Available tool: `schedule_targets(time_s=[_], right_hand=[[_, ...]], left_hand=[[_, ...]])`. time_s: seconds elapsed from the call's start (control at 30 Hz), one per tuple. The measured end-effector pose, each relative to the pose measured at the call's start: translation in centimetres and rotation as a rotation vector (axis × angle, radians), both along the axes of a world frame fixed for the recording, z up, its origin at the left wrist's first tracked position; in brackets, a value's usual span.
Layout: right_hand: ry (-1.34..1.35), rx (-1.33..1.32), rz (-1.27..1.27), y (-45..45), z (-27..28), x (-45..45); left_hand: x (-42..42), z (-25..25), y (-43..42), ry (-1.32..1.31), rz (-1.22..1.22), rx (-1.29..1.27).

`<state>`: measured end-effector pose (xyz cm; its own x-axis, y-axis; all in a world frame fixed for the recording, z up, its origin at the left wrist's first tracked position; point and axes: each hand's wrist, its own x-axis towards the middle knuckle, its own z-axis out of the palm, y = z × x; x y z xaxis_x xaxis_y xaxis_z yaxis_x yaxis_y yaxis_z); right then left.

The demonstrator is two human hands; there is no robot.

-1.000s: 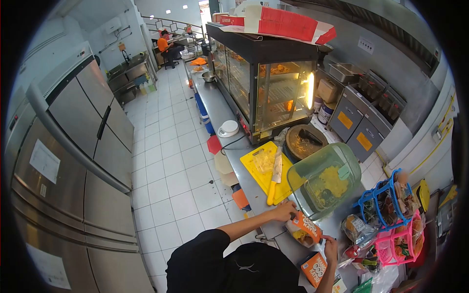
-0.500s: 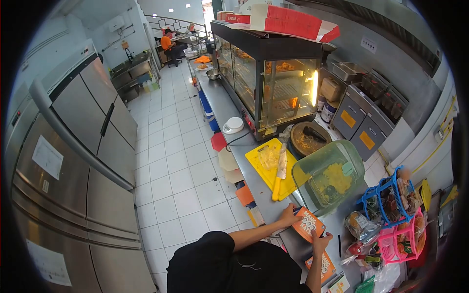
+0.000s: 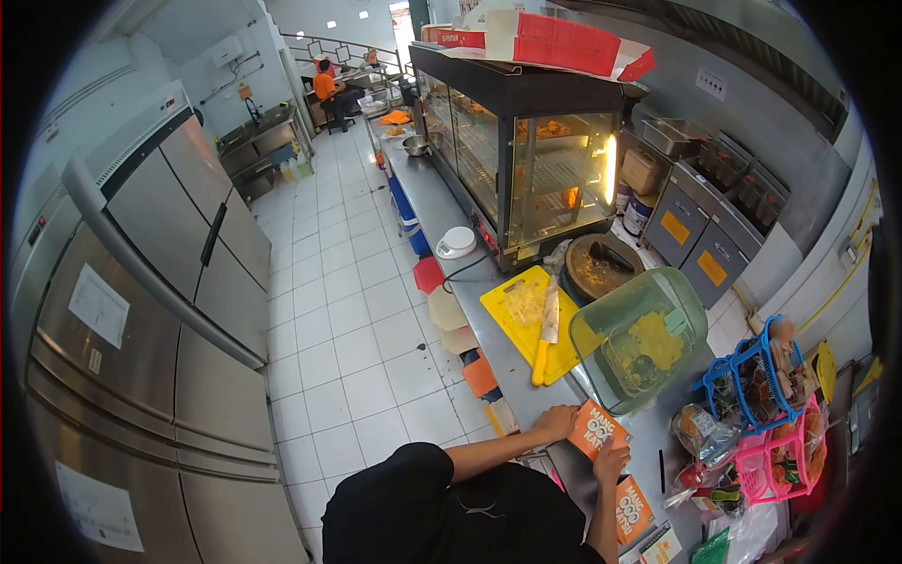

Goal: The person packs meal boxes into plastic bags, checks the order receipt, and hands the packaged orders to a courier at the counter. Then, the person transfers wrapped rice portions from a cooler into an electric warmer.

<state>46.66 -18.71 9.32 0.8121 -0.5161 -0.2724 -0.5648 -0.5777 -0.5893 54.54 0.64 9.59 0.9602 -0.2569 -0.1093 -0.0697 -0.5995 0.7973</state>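
"Where's the orange box?"

"At the counter, between the green tub and a second box. Left hand and right hand both grip its edges."

"What's changed?"

"Food showed a second ago; now the lid covers it, so it looks closed."

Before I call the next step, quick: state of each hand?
Left hand: against the orange box, grip cannot be told.
Right hand: holding that same orange box.
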Motion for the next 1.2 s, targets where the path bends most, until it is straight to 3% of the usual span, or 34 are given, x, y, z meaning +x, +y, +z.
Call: schedule_targets(time_s=[0.1, 0.13, 0.2, 0.23, 0.3, 0.4, 0.5, 0.63, 0.83, 0.9, 0.97, 1.03, 1.07, 1.1, 1.13, 1.17, 1.2], right_hand=[[0.036, -0.076, -0.056, 0.9, 1.5, 0.0], [0.039, -0.093, -0.077, 0.7, 2.3, 0.0], [-0.150, -0.235, 0.276, -1.2, 3.5, 0.5], [-0.232, -0.300, 0.453, -2.3, 3.9, 0.0], [-0.125, -0.324, 0.706, -3.3, 5.5, 0.8], [-0.049, -0.256, 0.959, -3.6, 7.8, 2.5], [-0.198, -0.184, 1.025, -3.4, 9.0, 3.2], [-0.369, -0.288, 0.991, -3.5, 5.1, 2.5], [-0.455, -0.259, 0.982, -3.4, 3.8, 2.5], [-0.479, -0.183, 1.023, -4.0, 4.8, 3.5], [-0.383, 0.654, 0.825, -1.8, 7.7, 3.9], [-0.426, 0.102, 0.999, -2.3, 7.9, 3.3], [-0.457, -0.171, 1.051, -2.6, 8.0, 3.2], [-0.385, -0.278, 1.101, -3.7, 6.1, 3.2], [-0.508, -0.351, 1.099, -4.4, 3.6, 2.8], [-0.421, -0.200, 0.999, -4.1, 3.5, 2.4], [-0.420, -0.070, 0.983, -3.6, 5.8, 2.3]], left_hand=[[0.1, -0.7, 0.0, 0.106, -0.070, 0.063], [0.4, -0.8, 0.0, -0.018, -0.106, 0.076], [1.6, -1.6, 0.2, -0.272, -0.173, 0.104], [2.2, -1.8, -0.1, -0.395, -0.340, 0.111], [4.9, -0.6, -0.2, -0.641, -0.684, 0.127], [6.3, 1.8, -0.5, -0.600, -1.041, 0.231], [7.3, 1.1, -1.2, -0.538, -1.122, 0.095], [6.3, 0.6, -0.7, -0.736, -1.033, 0.156], [6.4, -0.8, -1.4, -0.588, -1.030, 0.108], [7.6, 2.5, -1.0, -0.492, -1.072, 0.074], [8.2, 2.7, -2.2, -0.422, -1.178, -0.035], [7.7, 2.6, -2.2, -0.573, -1.147, -0.028], [7.4, 4.2, -1.8, -0.475, -1.138, -0.114], [7.1, 5.8, -1.5, -0.378, -1.125, -0.202], [6.9, 3.0, -1.7, -0.536, -1.039, -0.227], [6.6, 5.8, -2.1, -0.156, -1.139, -0.235], [5.9, 5.0, -1.3, -0.444, -1.037, -0.113]])
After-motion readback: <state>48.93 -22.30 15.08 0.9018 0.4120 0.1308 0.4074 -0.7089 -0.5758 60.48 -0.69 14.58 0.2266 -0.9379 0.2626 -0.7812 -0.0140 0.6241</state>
